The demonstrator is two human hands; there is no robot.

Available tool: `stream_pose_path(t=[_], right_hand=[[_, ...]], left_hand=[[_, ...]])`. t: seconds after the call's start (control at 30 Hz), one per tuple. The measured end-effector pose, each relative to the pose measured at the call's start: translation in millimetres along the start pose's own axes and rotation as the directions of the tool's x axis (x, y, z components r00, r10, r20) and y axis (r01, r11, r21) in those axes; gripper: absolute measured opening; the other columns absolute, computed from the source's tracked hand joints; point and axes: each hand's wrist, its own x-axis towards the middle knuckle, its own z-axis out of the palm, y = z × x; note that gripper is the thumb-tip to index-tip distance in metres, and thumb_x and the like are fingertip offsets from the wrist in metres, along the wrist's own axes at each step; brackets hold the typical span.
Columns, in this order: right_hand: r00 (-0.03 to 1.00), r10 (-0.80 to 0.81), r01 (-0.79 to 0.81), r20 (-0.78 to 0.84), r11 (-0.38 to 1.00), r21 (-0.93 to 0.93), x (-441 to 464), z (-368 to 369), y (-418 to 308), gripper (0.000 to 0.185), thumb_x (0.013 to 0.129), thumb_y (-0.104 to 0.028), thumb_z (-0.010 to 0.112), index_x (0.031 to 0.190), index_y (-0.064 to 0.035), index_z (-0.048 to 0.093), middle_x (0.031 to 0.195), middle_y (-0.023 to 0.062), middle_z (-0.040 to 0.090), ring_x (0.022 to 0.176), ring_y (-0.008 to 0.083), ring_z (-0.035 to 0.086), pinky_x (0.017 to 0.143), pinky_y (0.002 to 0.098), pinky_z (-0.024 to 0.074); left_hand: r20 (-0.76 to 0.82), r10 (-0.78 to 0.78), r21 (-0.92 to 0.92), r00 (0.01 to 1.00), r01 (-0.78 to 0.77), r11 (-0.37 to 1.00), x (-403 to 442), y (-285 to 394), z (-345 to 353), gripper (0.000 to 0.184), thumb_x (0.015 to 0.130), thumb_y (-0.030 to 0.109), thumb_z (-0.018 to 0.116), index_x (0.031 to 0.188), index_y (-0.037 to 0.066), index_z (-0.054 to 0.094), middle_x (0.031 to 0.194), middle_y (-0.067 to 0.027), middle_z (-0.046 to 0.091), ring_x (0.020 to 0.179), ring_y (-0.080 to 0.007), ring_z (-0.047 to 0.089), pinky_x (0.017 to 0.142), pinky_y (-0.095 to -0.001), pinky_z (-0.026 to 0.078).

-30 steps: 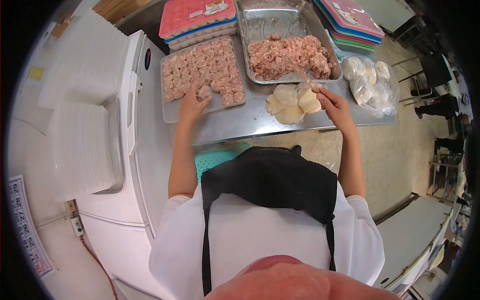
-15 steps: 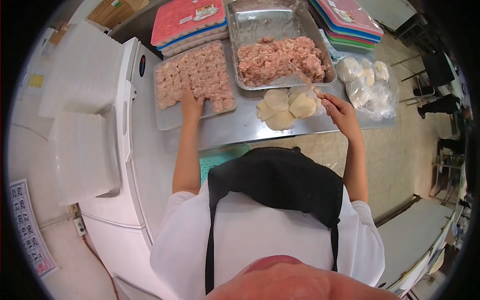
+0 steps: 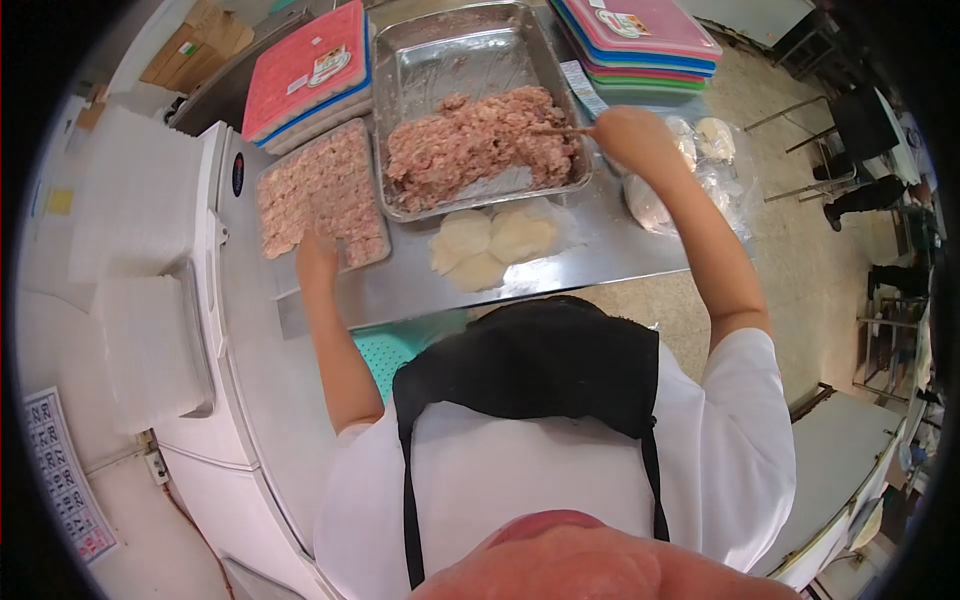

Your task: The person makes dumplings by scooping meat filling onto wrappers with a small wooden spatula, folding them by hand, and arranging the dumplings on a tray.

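Observation:
Raw minced meat [image 3: 470, 145] is heaped in the front part of a deep metal tray [image 3: 455, 60]. My right hand [image 3: 632, 135] is closed round a thin spatula [image 3: 560, 131], whose far end reaches into the meat from the right. To the left, my left hand [image 3: 318, 258] is at the front edge of a clear tray [image 3: 376, 262] packed with rows of meat-filled dumplings [image 3: 315, 190]. Its fingers are blurred and partly hidden, so I cannot see whether they hold a dumpling. Pale round dumpling wrappers [image 3: 490, 245] lie overlapping on the metal table [image 3: 400, 290], before the deep tray.
Stacked lidded trays stand behind on the left [image 3: 310, 70] and right [image 3: 640, 45]. Plastic bags with pale round items [image 3: 710, 185] lie at the table's right. A white refrigerator [image 3: 200, 420] stands at the left, a green perforated basket [image 3: 395, 355] beneath the table edge.
My right hand has moved up from beside the wrappers, bringing the spatula into the meat. My left hand stays at the dumpling tray's front edge. The whole view has shifted.

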Motion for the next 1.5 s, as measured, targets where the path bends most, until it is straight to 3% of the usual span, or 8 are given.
stream_pose_path(t=[0.2,0.33,0.57,0.87,0.97,1.07,1.27,1.5], right_hand=[[0.949,-0.308,0.305,0.070,0.951,0.049,-23,17,-23,0.015,0.074,-0.012,0.056,0.070,-0.0056,0.068,0.071,0.0167,0.065,0.069,0.0318,0.066,0.060,0.0424,0.0521],[0.947,-0.314,0.315,0.066,0.949,-0.015,-18,13,2,0.015,0.074,-0.012,0.056,0.069,-0.0047,0.067,0.068,0.0166,0.064,0.066,0.0313,0.066,0.057,0.0412,0.0517],[0.903,-0.430,0.426,-0.002,0.893,0.148,-6,47,-2,0.014,0.073,-0.012,0.057,0.069,-0.0032,0.068,0.072,0.0174,0.066,0.070,0.0316,0.067,0.060,0.0415,0.0520],[0.903,-0.332,0.128,0.272,0.814,0.566,16,34,33,0.031,0.089,-0.028,0.051,0.079,-0.0054,0.068,0.082,0.0164,0.066,0.080,0.0339,0.064,0.072,0.0482,0.0495],[0.908,-0.319,0.224,0.272,0.917,0.330,15,39,17,0.030,0.089,-0.028,0.051,0.078,-0.0062,0.068,0.081,0.0161,0.066,0.079,0.0343,0.064,0.072,0.0470,0.0497],[0.906,-0.387,0.297,0.171,0.870,0.394,-1,57,0,0.027,0.089,-0.024,0.052,0.077,-0.0046,0.068,0.080,0.0189,0.066,0.077,0.0356,0.064,0.069,0.0457,0.0496],[0.924,-0.226,-0.170,0.310,0.483,0.859,-11,55,-13,0.036,0.094,-0.030,0.051,0.076,0.0000,0.059,0.058,0.0084,0.056,0.054,0.0194,0.054,0.054,0.0350,0.0431],[0.939,0.169,-0.305,0.300,0.006,0.952,-28,81,-56,0.034,0.097,-0.029,0.049,0.076,-0.0046,0.058,0.056,-0.0034,0.048,0.050,0.0049,0.041,0.046,0.0230,0.0320]], left_hand=[[-0.152,0.282,-0.304,0.947,-0.317,0.899,-57,141,-5,0.037,0.082,0.008,0.062,0.118,0.010,0.060,0.111,-0.0150,0.061,0.099,-0.0308,0.060,0.087,-0.0365,0.046],[0.098,0.505,-0.533,0.857,-0.384,0.754,-94,203,38,0.029,0.078,0.010,0.066,0.107,0.008,0.063,0.108,-0.0138,0.059,0.099,-0.0304,0.057,0.087,-0.0377,0.046],[0.191,0.564,-0.343,0.804,-0.483,0.805,-104,226,82,0.026,0.076,0.017,0.070,0.100,0.009,0.066,0.104,-0.0126,0.060,0.100,-0.0323,0.053,0.089,-0.0399,0.043],[0.298,0.214,-0.662,0.930,0.040,0.748,-86,219,56,0.021,0.091,0.018,0.057,0.102,0.003,0.067,0.099,-0.0075,0.066,0.089,-0.0196,0.060,0.082,-0.0319,0.046],[0.281,-0.044,-0.844,0.959,0.269,0.465,-81,209,64,0.025,0.092,0.019,0.057,0.106,-0.001,0.064,0.096,-0.0053,0.066,0.090,-0.0148,0.060,0.082,-0.0290,0.047],[0.407,0.103,-0.902,0.908,0.417,-0.116,-76,214,52,0.030,0.093,0.021,0.056,0.110,-0.004,0.060,0.097,-0.0061,0.065,0.092,-0.0161,0.060,0.083,-0.0281,0.047],[0.452,0.407,-0.753,0.794,0.095,0.651,-67,209,26,0.030,0.097,0.023,0.048,0.113,0.003,0.062,0.100,-0.0075,0.066,0.095,-0.0209,0.061,0.084,-0.0335,0.048],[0.294,0.507,-0.533,0.810,-0.301,0.790,-60,184,39,0.029,0.094,0.024,0.051,0.115,0.007,0.062,0.110,-0.0155,0.063,0.097,-0.0337,0.061,0.084,-0.0367,0.047]])
